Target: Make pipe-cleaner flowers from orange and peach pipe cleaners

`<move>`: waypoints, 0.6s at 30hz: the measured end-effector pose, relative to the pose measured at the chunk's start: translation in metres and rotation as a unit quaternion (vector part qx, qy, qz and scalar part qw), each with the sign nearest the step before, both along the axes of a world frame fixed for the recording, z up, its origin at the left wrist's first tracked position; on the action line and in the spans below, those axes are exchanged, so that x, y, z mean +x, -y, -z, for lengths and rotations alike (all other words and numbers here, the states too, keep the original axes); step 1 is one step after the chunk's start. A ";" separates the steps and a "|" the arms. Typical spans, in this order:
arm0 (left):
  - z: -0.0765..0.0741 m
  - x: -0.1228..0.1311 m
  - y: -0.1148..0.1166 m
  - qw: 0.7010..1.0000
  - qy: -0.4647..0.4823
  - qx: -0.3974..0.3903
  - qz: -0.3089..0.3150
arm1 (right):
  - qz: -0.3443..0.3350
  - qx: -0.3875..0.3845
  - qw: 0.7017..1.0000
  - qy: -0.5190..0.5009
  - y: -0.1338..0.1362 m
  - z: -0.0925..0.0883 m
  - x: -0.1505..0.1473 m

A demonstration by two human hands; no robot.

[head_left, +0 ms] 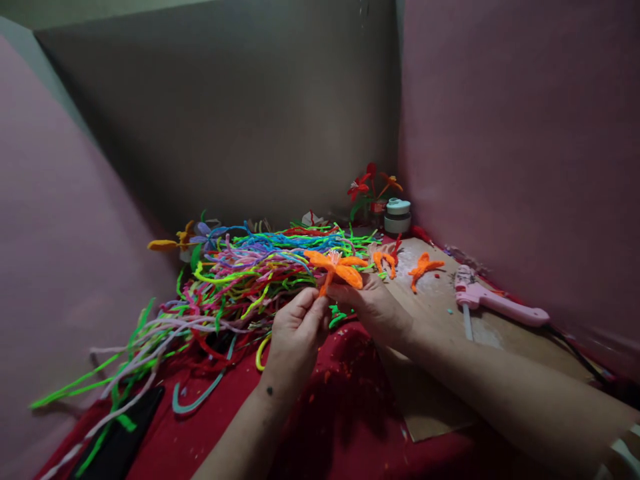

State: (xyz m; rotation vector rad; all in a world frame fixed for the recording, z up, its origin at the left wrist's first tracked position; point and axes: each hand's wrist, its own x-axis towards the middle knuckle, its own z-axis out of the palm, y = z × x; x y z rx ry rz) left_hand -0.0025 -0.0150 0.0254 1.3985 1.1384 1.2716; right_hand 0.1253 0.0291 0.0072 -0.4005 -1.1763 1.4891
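Note:
An orange pipe-cleaner flower (343,268) with pale stamens in its middle is held up between my two hands. My left hand (303,323) pinches its short orange stem from below, thumb against fingers. Behind and to the right of the stem, my right hand (377,310) is closed at the underside of the petals; its fingertips are partly hidden by the flower. Just beyond lies a big heap of many-coloured pipe cleaners (250,267). Two loose orange pipe-cleaner pieces, a curved one (385,262) and a petalled one (424,268), rest to the right.
A pink hot glue gun (500,303) lies on a brown board (440,393) at right. Finished red flowers (365,183) stand by a lidded jar (397,217) at the back. Red cloth (345,413) covers the surface, with a black flat item (125,433) at front left. Walls enclose the sides.

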 end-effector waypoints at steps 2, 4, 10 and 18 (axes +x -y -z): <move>-0.003 -0.001 0.000 0.999 0.033 -0.017 0.019 | -0.011 0.000 1.000 0.008 -0.003 0.002 0.002; -0.005 -0.002 0.001 0.997 0.058 -0.029 0.040 | -0.023 0.015 0.999 0.023 -0.005 0.002 0.004; -0.008 -0.007 0.000 0.990 0.093 -0.044 0.092 | -0.047 0.065 0.996 0.047 -0.004 -0.005 0.009; -0.011 -0.009 0.000 0.985 0.111 -0.065 0.116 | -0.008 0.093 0.993 0.069 -0.004 -0.008 0.012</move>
